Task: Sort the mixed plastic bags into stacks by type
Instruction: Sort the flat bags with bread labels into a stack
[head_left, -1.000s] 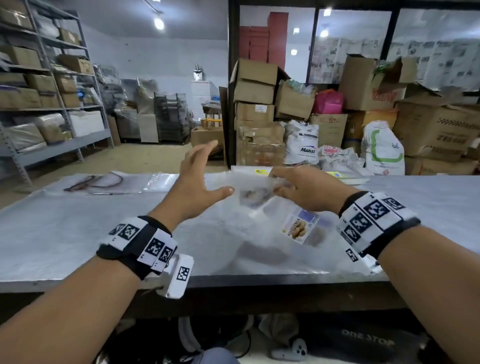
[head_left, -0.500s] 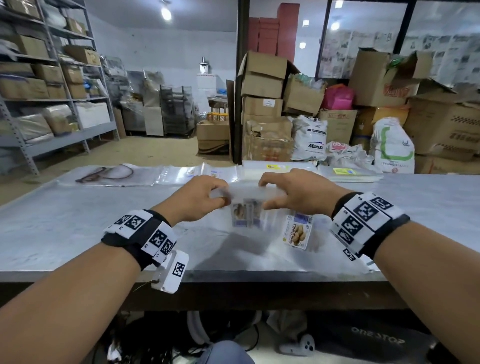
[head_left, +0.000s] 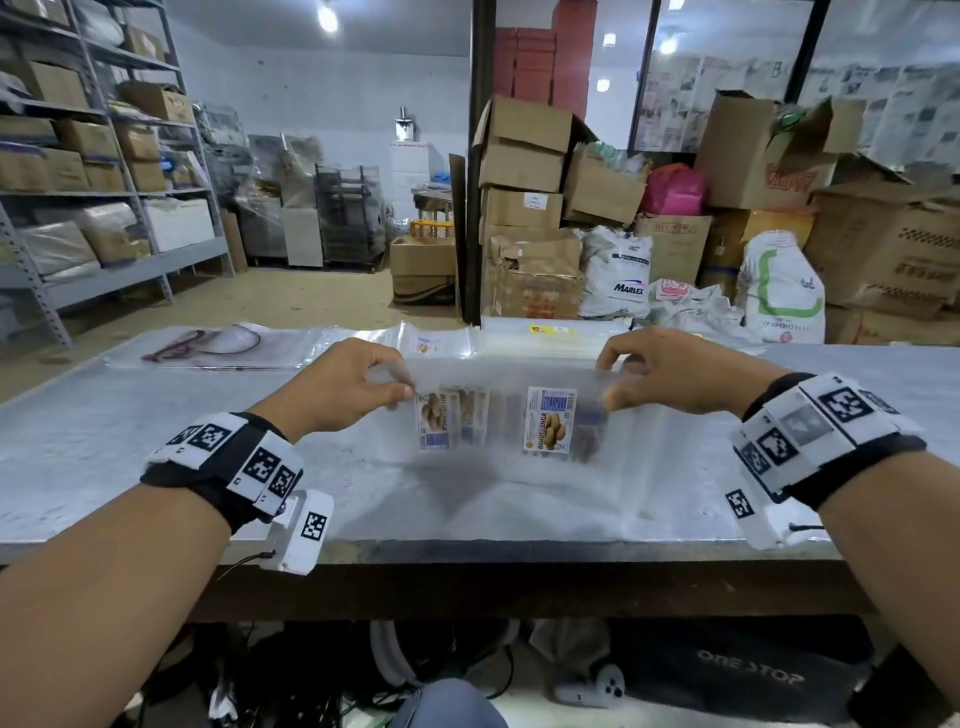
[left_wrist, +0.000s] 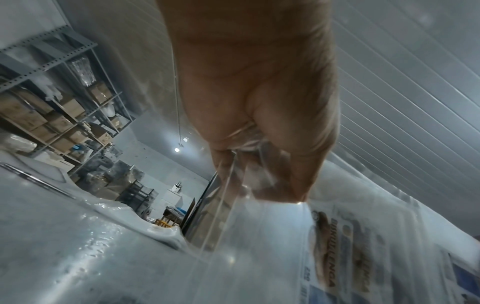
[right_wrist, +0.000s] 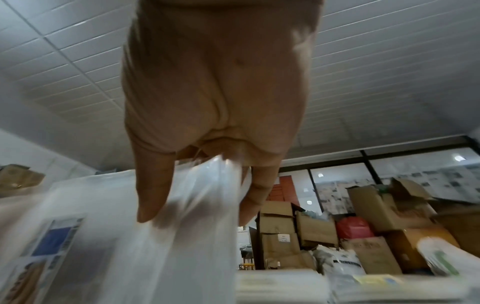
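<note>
Above the near middle of the table (head_left: 156, 457), the left hand (head_left: 343, 387) and right hand (head_left: 670, 374) each pinch one top corner of the clear labelled bag (head_left: 509, 415), its long axis running left to right between them.

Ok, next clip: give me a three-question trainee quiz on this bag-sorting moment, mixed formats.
1. True or false: the left hand and right hand each pinch a top corner of the clear bag, holding it stretched above the metal table.
2. Multiple choice: the bags laid out flat sit along which part of the table? A. the near edge B. the far edge C. under the table
3. Fill in: the printed label seen at the held bag shows a barcode and ___-coloured food pieces.

Key: 1 true; 2 B, the flat bags lie along the far edge; 3 brown.
</note>
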